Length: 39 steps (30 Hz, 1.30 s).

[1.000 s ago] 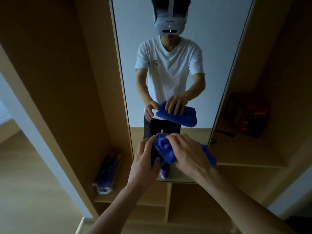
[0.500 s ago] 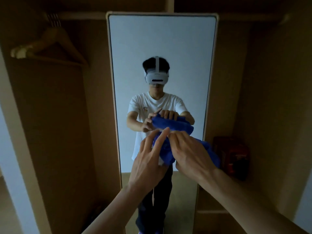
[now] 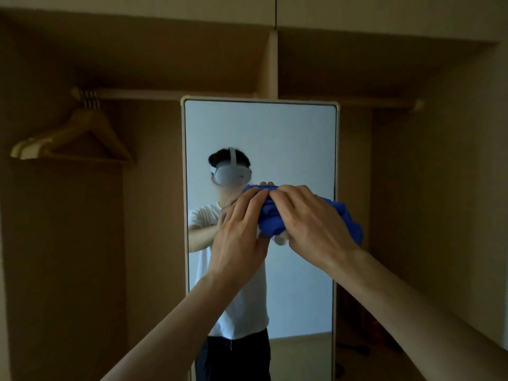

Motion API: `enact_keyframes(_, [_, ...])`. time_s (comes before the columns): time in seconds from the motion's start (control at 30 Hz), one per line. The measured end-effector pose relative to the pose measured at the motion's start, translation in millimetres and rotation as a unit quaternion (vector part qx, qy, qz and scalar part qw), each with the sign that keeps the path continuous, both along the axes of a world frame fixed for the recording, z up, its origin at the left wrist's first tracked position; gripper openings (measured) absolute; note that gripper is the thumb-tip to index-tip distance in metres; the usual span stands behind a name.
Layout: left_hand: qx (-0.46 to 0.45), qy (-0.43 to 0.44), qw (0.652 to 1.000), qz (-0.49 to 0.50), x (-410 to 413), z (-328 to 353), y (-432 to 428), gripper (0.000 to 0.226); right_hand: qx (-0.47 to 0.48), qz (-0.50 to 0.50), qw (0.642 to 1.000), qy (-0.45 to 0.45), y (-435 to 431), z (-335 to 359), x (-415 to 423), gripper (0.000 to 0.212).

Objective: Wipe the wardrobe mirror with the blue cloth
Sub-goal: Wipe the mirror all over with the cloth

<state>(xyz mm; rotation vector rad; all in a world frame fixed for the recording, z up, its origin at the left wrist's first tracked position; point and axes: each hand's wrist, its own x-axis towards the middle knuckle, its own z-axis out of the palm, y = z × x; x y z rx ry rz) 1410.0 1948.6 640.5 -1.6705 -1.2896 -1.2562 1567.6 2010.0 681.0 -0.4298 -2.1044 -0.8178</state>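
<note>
- The mirror [image 3: 302, 147] is a tall, narrow pane with rounded corners in a thin pale frame. It stands upright at the middle of the matte wooden wardrobe [image 3: 412, 188].
- Bare glass runs from the hands up to the mirror's top edge, and down its length below them.
- The blue cloth [image 3: 270, 218] is bunched in front of the mirror at mid-height, toward its right edge, and one loose end hangs past that edge. Whether it touches the glass cannot be told.
- The left hand [image 3: 239, 237] curls its fingers over the cloth's left end. The right hand [image 3: 310, 224] clasps the bundle's top.
- The fabric is soft and crumpled; the glass is smooth.
- Left of the mirror, wooden hangers [image 3: 74, 136] hang from a round rail [image 3: 165, 93].
</note>
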Motion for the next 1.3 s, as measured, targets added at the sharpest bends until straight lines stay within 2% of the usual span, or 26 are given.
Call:
enact_keyframes(0.17, [0.027,0.019,0.999,-0.011,-7,28,4,0.061,0.01,0.033,0.998,0.046,6,20,6,0.064])
enact_keyframes(0.3, [0.032,0.004,0.999,-0.016,-11,42,10,0.057,0.01,0.012,0.997,0.081,12,37,9,0.076])
enact_keyframes(0.43, [0.026,-0.012,1.0,-0.005,-11,65,18,0.063,0.065,-0.003,0.994,0.09,22,59,5,0.069])
enact_keyframes(0.53, [0.03,-0.005,0.999,0.035,-7,86,28,0.069,0.112,-0.007,0.989,0.101,31,79,-1,0.059])
enact_keyframes(0.73, [0.042,-0.004,0.994,0.098,12,114,39,0.086,0.156,-0.012,0.981,0.114,54,116,-10,0.053])
enact_keyframes(1.0, [0.056,0.049,0.982,0.176,13,160,50,0.074,0.156,0.017,0.975,0.156,81,137,-26,0.057])
enact_keyframes(1.13, [0.051,0.078,0.977,0.191,2,172,55,0.072,0.157,0.015,0.976,0.153,84,148,-30,0.052])
enact_keyframes(1.3, [0.051,0.068,0.976,0.198,-5,168,59,0.063,0.111,0.014,0.985,0.128,84,146,-33,0.052])
